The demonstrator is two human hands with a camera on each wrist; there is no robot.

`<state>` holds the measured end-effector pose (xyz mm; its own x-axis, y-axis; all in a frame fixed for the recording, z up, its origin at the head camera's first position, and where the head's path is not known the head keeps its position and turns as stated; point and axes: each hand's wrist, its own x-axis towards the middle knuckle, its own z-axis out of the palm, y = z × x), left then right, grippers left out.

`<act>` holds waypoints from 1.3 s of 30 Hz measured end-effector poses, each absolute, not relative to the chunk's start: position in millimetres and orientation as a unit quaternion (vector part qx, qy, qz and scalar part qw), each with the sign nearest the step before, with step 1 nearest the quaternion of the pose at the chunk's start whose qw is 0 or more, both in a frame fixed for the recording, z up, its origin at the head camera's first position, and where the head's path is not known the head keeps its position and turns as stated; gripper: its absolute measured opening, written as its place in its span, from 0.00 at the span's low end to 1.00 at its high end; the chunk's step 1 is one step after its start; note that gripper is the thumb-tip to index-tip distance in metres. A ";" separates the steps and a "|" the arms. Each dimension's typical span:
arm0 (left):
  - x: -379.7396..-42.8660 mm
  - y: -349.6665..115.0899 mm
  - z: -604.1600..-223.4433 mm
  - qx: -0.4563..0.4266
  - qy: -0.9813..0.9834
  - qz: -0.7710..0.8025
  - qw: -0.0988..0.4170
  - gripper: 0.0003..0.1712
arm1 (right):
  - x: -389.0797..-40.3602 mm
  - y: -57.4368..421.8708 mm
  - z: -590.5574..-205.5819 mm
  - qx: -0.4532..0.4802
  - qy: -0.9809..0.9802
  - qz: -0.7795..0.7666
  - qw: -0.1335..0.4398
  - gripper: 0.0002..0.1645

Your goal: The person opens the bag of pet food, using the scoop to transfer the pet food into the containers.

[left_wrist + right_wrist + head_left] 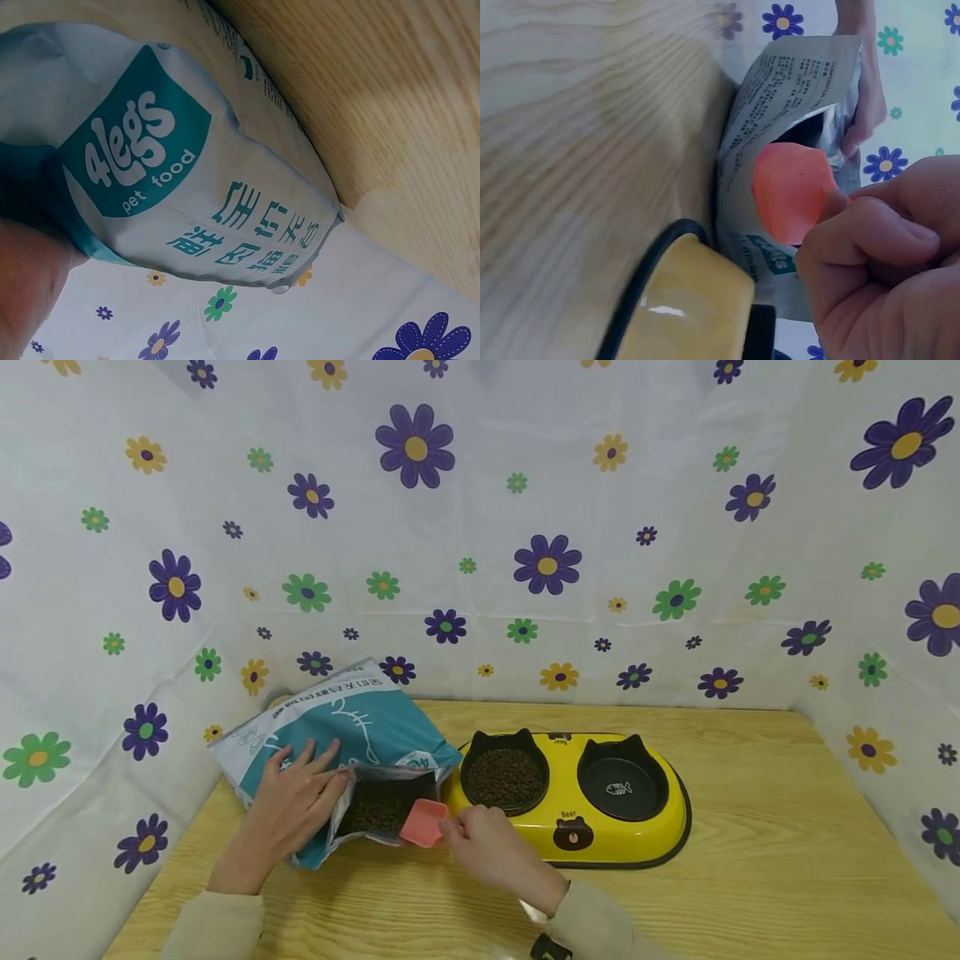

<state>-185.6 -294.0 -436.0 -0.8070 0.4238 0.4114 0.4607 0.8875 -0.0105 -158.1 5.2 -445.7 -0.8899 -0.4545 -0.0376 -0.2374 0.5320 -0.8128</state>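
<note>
A teal and white pet food bag point(390, 718) lies on its side at the left, its mouth gaping toward me with brown kibble point(378, 816) inside. On the bag's upper side rests my left hand point(296, 797), fingers spread and thumb along the mouth's edge. My right hand point(495, 852) pinches the handle of a pink scoop point(425, 823), whose bowl is at the right side of the bag's mouth. In the right wrist view the scoop point(791, 191) overlaps the dark opening; its contents are hidden there. The left wrist view shows the bag's printed face point(195, 217) close up.
Just right of the bag stands a yellow double pet feeder point(630, 839). Kibble point(504, 778) fills its left black bowl; the right bowl point(622, 785) shows a fish-bone print. Everything stands on a wooden table point(787, 827), with flowered cloth point(480, 518) behind and beside it.
</note>
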 end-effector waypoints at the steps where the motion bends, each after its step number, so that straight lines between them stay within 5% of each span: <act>1: -185.8 -294.1 -435.6 -0.234 -0.949 -0.043 0.206 0.14 | -158.7 2.9 -444.1 -0.203 0.870 -0.434 0.117 0.33; 9: -185.2 -293.5 -434.1 -0.209 -0.958 -0.063 0.185 0.20 | -164.3 -14.5 -434.9 -0.196 0.887 -0.408 0.093 0.35; 29: -184.4 -290.5 -437.4 -0.220 -0.955 -0.043 0.192 0.18 | -167.3 -38.4 -467.0 -0.170 0.879 -0.436 0.091 0.31; 39: -185.5 -292.0 -438.7 -0.240 -0.946 -0.026 0.218 0.15 | -160.7 -44.0 -487.6 -0.183 0.882 -0.434 0.019 0.28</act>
<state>-185.5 -292.0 -438.7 -0.7900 0.4420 0.4248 0.4649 0.8837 -0.0548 -160.7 -44.0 -487.6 -0.9321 -0.3398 0.1252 -0.3064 0.5559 -0.7727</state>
